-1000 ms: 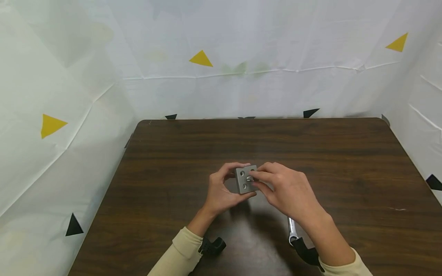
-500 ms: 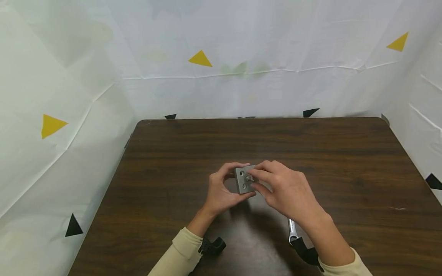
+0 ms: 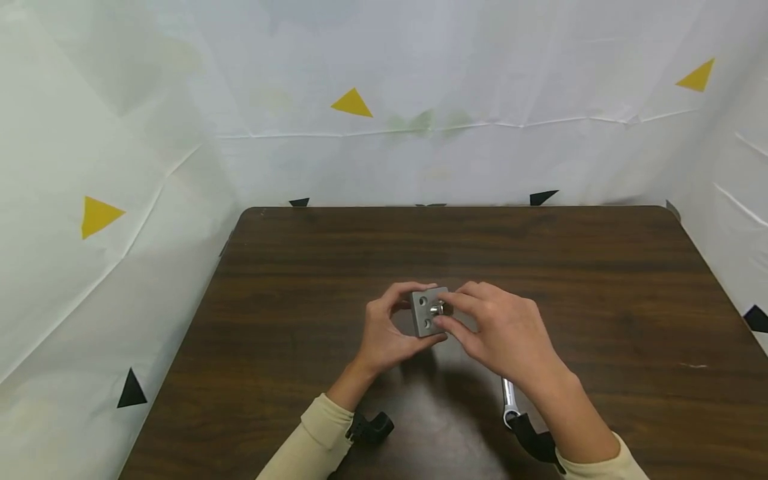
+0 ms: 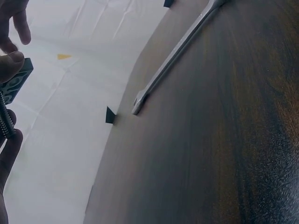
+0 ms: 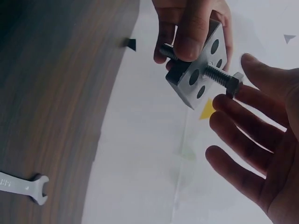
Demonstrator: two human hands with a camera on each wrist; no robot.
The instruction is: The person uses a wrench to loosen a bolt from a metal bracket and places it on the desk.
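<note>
A grey metal block (image 3: 427,311) with round holes is held above the middle of the dark counter (image 3: 600,293) by the left hand (image 3: 384,330), whose fingers (image 5: 189,32) are curled round it. A threaded bolt (image 5: 219,77) is passed through one hole. At 3 o'clock of the block, the bolt's hex head is touched by the right hand (image 3: 501,333), its fingers (image 5: 247,126) only loosely bent. A wrench (image 4: 175,51) is seen lying on the counter at 5 o'clock of the hands, well apart from the block.

Left hand (image 3: 384,331) curled in a grip, right hand (image 3: 501,331) loosely spread.
</note>
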